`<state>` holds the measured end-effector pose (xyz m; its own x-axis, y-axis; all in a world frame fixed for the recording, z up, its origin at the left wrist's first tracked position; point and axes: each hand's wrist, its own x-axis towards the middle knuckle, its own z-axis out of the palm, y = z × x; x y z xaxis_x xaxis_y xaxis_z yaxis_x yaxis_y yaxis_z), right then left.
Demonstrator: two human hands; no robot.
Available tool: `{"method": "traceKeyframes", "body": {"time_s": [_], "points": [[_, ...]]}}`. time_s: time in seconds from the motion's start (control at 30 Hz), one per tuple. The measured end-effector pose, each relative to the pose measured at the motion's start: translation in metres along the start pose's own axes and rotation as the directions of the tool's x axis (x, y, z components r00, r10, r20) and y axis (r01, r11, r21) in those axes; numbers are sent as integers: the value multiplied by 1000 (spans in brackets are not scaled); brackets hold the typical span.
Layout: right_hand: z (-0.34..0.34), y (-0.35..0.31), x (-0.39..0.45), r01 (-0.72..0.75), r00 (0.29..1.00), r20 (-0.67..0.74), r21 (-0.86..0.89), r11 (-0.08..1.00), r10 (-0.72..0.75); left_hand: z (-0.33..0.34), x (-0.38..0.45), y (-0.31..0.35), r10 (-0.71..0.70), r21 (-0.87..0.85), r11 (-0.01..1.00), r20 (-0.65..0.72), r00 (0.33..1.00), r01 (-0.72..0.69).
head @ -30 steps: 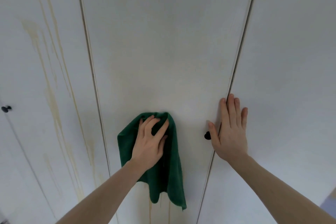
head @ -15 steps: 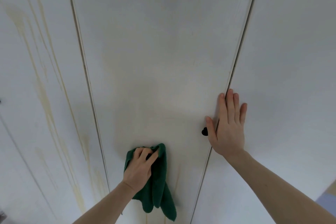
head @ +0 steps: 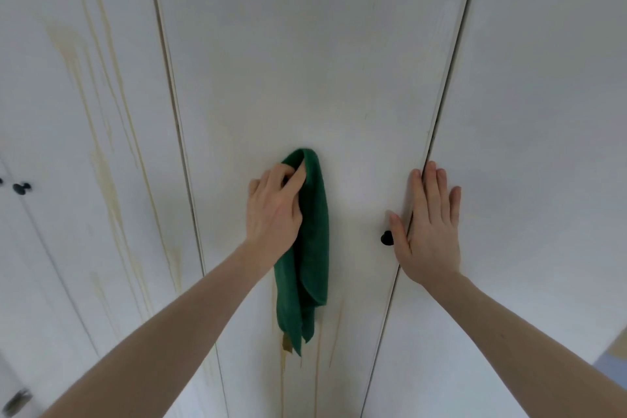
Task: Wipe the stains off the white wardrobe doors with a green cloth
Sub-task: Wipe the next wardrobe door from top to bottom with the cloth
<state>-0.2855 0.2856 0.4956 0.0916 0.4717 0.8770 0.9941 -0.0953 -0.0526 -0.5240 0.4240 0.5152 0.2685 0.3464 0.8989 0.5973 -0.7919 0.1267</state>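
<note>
Left hand grips green cloth against stained white wardrobe door; right hand flat, fingers straight.

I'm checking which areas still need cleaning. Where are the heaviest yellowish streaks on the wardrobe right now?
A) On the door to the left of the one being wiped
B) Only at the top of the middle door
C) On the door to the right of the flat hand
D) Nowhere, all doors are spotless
A: long yellowish streaks run down the left door, beside the middle door where the left hand holds the green cloth.
</note>
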Motion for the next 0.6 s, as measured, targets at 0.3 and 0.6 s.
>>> {"method": "traceKeyframes", "body": {"time_s": [0.3, 0.6], "points": [[-18, -12, -6, -33, 999, 17, 247, 968, 30, 38, -67, 14, 55, -124, 991, 117, 992, -40], [-8, -71, -154, -331, 886, 460, 548, 768, 54, 62, -182, -12, 63, -41, 998, 629, 775, -47]]}}
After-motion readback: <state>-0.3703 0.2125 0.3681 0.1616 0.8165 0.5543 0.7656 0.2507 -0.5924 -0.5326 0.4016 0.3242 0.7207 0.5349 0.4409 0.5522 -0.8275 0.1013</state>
